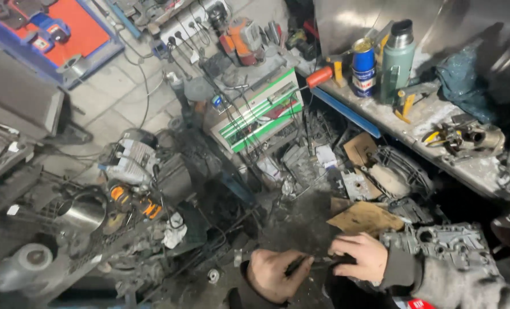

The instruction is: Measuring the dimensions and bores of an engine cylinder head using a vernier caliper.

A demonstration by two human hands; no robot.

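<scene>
At the bottom middle of the head view my left hand (273,273) is closed around one end of a thin dark rod-like tool (318,264). My right hand (359,256) pinches the other end of the same tool, fingers curled over it. Both hands are grimy and held close together above a dark, oily floor. A grey cast-metal engine part (446,241) lies just to the right of my right hand, by my sleeve.
A cardboard scrap (364,217) lies beyond the hands. A workbench (466,163) on the right carries a blue spray can (363,67), a green flask (397,59) and tools. A green-and-white box (260,111), cables, a steel cylinder (85,213) and a paper roll (21,264) crowd the left.
</scene>
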